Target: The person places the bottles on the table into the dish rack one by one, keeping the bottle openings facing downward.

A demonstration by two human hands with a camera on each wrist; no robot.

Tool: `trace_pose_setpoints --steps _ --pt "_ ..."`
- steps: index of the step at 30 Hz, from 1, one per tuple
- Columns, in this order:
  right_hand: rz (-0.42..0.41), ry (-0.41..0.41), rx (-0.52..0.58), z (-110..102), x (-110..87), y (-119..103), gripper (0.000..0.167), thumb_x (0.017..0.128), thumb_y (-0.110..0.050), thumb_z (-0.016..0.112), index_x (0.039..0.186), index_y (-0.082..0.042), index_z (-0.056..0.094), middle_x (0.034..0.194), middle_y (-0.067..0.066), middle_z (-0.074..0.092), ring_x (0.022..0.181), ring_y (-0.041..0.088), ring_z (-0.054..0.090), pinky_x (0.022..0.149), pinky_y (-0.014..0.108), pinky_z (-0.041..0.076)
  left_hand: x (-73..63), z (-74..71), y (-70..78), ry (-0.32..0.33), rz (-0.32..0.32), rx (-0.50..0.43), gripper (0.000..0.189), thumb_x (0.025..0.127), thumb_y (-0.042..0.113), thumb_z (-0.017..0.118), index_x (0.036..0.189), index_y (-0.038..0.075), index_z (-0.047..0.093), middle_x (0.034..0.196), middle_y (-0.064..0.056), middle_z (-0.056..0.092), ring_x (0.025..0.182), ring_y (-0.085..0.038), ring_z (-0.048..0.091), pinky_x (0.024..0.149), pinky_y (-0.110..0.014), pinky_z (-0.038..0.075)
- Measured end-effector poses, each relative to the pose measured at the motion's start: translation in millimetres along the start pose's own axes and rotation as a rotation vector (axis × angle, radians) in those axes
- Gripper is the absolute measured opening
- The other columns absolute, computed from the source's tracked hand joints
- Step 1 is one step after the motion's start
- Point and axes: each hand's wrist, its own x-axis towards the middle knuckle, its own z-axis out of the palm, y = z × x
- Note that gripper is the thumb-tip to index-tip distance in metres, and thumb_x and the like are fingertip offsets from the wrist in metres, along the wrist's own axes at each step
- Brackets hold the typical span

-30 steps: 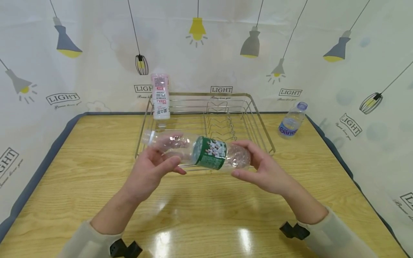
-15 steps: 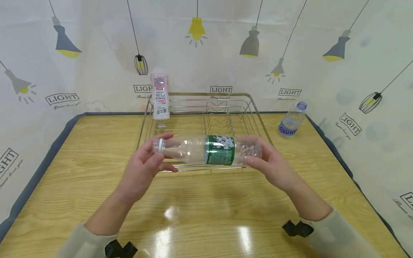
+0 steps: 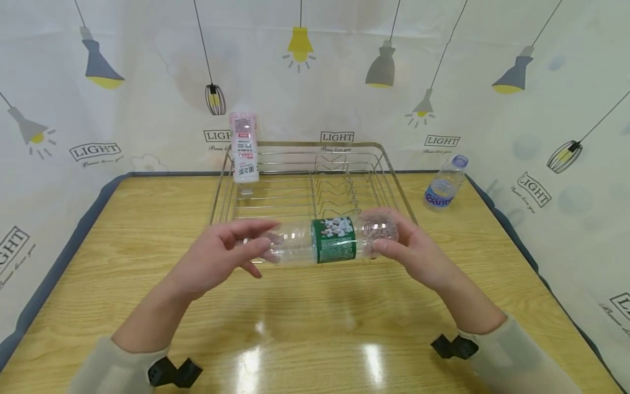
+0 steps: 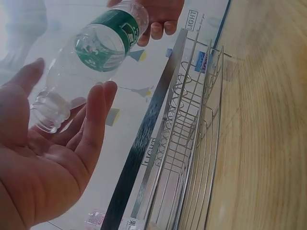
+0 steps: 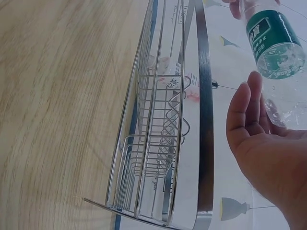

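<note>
A clear plastic bottle with a green label lies sideways in the air above the rack's front edge. My left hand loosely holds its neck end, thumb on the near side and fingers behind, hiding most of the neck in the head view. The open mouth of the bottle shows between thumb and fingers in the left wrist view. My right hand grips the base end, thumb in front and fingers behind. In the right wrist view, the right hand's fingers curve beneath the base.
A metal wire dish rack stands on the wooden table beneath the bottle. At its back left, a pink-and-white labelled bottle stands upside down. A small blue-labelled water bottle stands to the rack's right. A lamp-patterned curtain surrounds the table.
The bottle first shifts right and levels out, then comes down slightly at the neck end. My left hand moves from the bottle's body to its neck; the right keeps the base.
</note>
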Motion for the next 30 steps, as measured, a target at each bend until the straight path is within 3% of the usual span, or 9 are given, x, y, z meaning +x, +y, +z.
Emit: trace_pose_setpoints --steps 4,10,15,20,25,30 --pt "0.008 -0.004 0.005 -1 -0.1 0 0.044 0.111 -0.005 0.054 0.153 -0.019 0.054 0.132 0.012 0.063 0.106 0.020 0.071 0.096 0.034 0.064 1.0 -0.3 0.9 -0.054 -0.058 0.045 0.048 0.108 0.022 0.074 0.151 0.005 0.064 0.148 -0.017 0.070 0.103 -0.021 0.082 0.080 -0.045 0.069" --pt "-0.001 0.000 0.001 -3 1.4 0 0.044 0.112 -0.007 0.052 0.153 -0.022 0.055 0.132 0.015 0.063 0.103 0.021 0.070 0.092 0.034 0.064 0.9 1.4 -1.5 -0.116 -0.062 0.032 0.046 0.107 0.016 0.074 0.149 -0.001 0.064 0.125 -0.020 0.079 0.100 -0.021 0.081 0.085 -0.041 0.069" --pt "-0.010 0.016 -0.003 -3 2.9 -1 0.044 0.112 -0.010 0.054 0.156 -0.014 0.053 0.128 0.018 0.064 0.100 0.020 0.070 0.089 0.033 0.064 1.2 3.5 -2.5 -0.128 -0.055 0.062 0.044 0.106 0.020 0.075 0.144 0.001 0.068 0.122 -0.015 0.080 0.099 -0.022 0.080 0.083 -0.037 0.068" --pt "-0.022 0.028 0.011 -5 3.9 1 0.046 0.113 -0.015 0.056 0.157 -0.004 0.049 0.121 0.010 0.068 0.095 0.016 0.070 0.084 0.030 0.063 0.6 6.7 -3.9 -0.142 -0.039 0.048 0.044 0.106 0.018 0.075 0.143 -0.003 0.067 0.118 -0.016 0.081 0.097 -0.023 0.080 0.081 -0.033 0.068" --pt "-0.001 0.029 0.010 -7 5.2 2 0.048 0.114 -0.019 0.055 0.158 -0.003 0.047 0.125 0.007 0.068 0.095 0.016 0.069 0.083 0.030 0.063 -0.5 11.2 -5.9 -0.159 -0.048 0.018 0.041 0.105 0.016 0.075 0.140 -0.005 0.066 0.117 -0.018 0.078 0.093 -0.023 0.081 0.081 -0.035 0.069" --pt "-0.014 -0.003 0.057 -9 6.8 3 0.049 0.112 -0.015 0.054 0.160 -0.012 0.046 0.128 0.007 0.067 0.096 0.017 0.070 0.085 0.031 0.065 0.3 15.7 -5.4 -0.127 -0.070 0.005 0.042 0.106 0.017 0.074 0.142 -0.004 0.066 0.120 -0.018 0.077 0.098 -0.024 0.082 0.084 -0.034 0.068"
